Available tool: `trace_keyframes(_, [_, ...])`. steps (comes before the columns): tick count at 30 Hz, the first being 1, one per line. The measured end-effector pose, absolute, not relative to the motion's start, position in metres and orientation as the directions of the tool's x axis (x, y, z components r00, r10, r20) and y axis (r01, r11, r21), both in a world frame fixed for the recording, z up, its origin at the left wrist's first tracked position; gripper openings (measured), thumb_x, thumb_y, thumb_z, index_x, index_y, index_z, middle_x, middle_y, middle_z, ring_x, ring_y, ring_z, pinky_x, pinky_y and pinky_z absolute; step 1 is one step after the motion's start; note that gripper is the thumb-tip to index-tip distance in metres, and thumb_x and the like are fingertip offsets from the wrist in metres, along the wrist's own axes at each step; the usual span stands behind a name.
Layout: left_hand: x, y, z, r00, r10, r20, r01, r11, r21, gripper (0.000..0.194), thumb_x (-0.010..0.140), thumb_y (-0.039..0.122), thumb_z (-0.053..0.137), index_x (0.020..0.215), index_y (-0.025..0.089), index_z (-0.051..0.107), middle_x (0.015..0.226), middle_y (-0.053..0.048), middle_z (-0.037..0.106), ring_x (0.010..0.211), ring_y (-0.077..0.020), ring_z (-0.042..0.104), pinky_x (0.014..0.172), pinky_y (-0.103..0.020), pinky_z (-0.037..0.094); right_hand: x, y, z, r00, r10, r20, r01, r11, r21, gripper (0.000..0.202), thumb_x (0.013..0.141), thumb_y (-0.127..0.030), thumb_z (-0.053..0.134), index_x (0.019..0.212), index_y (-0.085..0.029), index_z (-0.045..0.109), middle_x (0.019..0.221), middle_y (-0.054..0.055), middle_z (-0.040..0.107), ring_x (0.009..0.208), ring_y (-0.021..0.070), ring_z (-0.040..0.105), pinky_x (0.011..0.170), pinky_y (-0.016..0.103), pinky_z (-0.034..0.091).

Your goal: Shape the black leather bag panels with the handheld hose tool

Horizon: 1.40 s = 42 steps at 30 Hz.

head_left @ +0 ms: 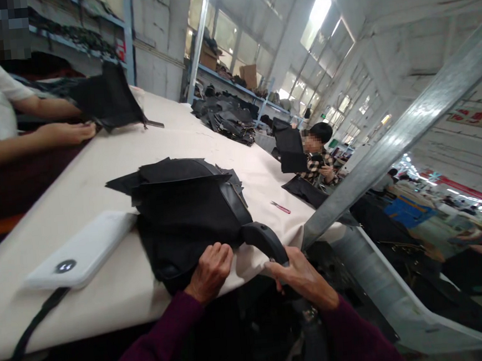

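Note:
A black bag piece [185,218] of fabric with smooth trim lies on the pale-covered table [166,131], near its front edge. My left hand [212,273] is closed on the bag's near edge, fingers curled into the cloth. From the bag's right side a curved black strap [266,238] arches toward me, and my right hand [306,278] grips its end between thumb and fingers. More black pieces [173,169] are stacked behind the bag. Red-handled thread snips [281,207] rest on the table to the right, apart from both hands.
A white device [83,251] with a black cord lies at left. A metal post [387,124] slants up at right, beside a pale bin [400,296]. One co-worker's hands [68,133] hold black fabric at left; another person [320,152] is across the table. Black pieces are piled behind [227,115].

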<state>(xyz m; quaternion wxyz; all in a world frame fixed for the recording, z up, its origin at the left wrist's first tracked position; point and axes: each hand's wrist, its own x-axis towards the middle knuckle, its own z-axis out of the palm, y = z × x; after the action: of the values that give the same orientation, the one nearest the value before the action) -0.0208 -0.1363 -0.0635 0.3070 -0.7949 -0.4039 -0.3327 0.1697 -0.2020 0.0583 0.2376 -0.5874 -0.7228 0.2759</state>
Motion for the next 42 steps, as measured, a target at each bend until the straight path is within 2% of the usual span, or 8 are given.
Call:
trace_keyframes(6, [-0.020,-0.136,-0.064,0.436,0.478,0.763,0.860,-0.472,-0.196,0.016,0.079,0.002,0.046,0.089,0.009,0.056,0.080,-0.007,0.050,0.076,-0.0198,0.046,0.065,-0.032,0.040,0.185,-0.223,0.083,-0.198,0.975,0.097,0.719,0.212,-0.662,0.017,0.085,-0.027,0.050,0.072,-0.016,0.048,0.052,-0.003,0.055,0.049,0.0114,0.054,0.050,0.020,0.043])
trace_keyframes(12, [-0.019,-0.135,-0.065,0.411,0.454,0.790,0.861,-0.479,-0.173,0.017,0.082,0.003,0.044,0.092,0.009,0.056,0.078,-0.007,0.050,0.075,-0.0189,0.046,0.065,-0.031,0.040,0.175,-0.227,0.069,-0.252,0.968,-0.007,0.719,0.182,-0.671,0.012,0.082,-0.026,0.053,0.076,-0.016,0.050,0.054,-0.005,0.051,0.046,0.0113,0.054,0.045,0.020,0.042])
trace_keyframes(18, [-0.019,-0.136,-0.066,0.430,0.484,0.762,0.860,-0.477,-0.182,0.017,0.085,0.005,0.040,0.089,0.011,0.056,0.078,-0.007,0.049,0.074,-0.0186,0.045,0.066,-0.032,0.039,0.167,-0.196,0.052,-0.254,0.966,0.038,0.701,0.211,-0.681,0.014,0.080,-0.028,0.055,0.072,-0.017,0.051,0.051,-0.004,0.053,0.045,0.0126,0.056,0.043,0.020,0.042])
trace_keyframes(27, [-0.018,-0.134,-0.067,0.411,0.521,0.748,0.865,-0.483,-0.139,0.013,0.083,0.005,0.046,0.089,0.010,0.057,0.079,-0.007,0.050,0.076,-0.0193,0.044,0.067,-0.032,0.039,0.210,-0.212,0.078,-0.165,0.975,0.149,0.701,0.223,-0.678,0.025,0.086,-0.033,0.050,0.068,-0.016,0.050,0.053,-0.002,0.055,0.050,0.0120,0.054,0.051,0.021,0.042])
trace_keyframes(36, [-0.017,-0.134,-0.068,0.397,0.504,0.767,0.863,-0.491,-0.124,0.014,0.083,0.004,0.045,0.088,0.011,0.056,0.077,-0.007,0.049,0.075,-0.0187,0.044,0.068,-0.032,0.039,0.214,-0.215,0.051,-0.203,0.979,-0.003,0.631,0.128,-0.765,0.022,0.084,-0.034,0.053,0.072,-0.016,0.049,0.052,-0.003,0.055,0.046,0.0125,0.055,0.044,0.020,0.042])
trace_keyframes(39, [-0.018,-0.133,-0.069,0.405,0.509,0.759,0.858,-0.498,-0.124,0.013,0.083,0.004,0.045,0.087,0.011,0.056,0.077,-0.006,0.049,0.075,-0.0185,0.044,0.068,-0.032,0.039,0.210,-0.200,0.045,-0.224,0.974,0.025,0.598,0.157,-0.786,0.021,0.083,-0.034,0.053,0.075,-0.015,0.050,0.052,-0.003,0.055,0.045,0.0124,0.055,0.043,0.019,0.041])
trace_keyframes(42, [-0.018,-0.135,-0.070,0.392,0.524,0.756,0.862,-0.496,-0.103,0.013,0.083,0.005,0.044,0.083,0.013,0.055,0.076,-0.006,0.049,0.074,-0.0182,0.045,0.068,-0.031,0.039,0.211,-0.190,0.048,-0.162,0.983,0.085,0.594,0.166,-0.787,0.022,0.084,-0.035,0.052,0.073,-0.016,0.049,0.051,-0.003,0.054,0.043,0.0119,0.053,0.041,0.019,0.041])
